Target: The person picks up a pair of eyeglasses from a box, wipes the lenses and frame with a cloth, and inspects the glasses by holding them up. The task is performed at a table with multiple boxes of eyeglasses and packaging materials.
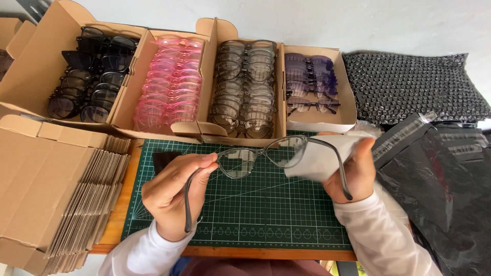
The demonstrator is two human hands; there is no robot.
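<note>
The right lens of the grey see-through glasses [263, 156] is partly hidden behind a white cloth [319, 158]. They sit mid-frame above the green gridded mat [255, 209], arms unfolded. The left hand [171, 197] pinches the frame's corner; the right hand [353, 171] grips cloth against lens.

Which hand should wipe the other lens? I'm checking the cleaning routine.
Probably the right hand: it already holds the white cloth against one lens, while the left hand grips the grey glasses at the other end.
</note>
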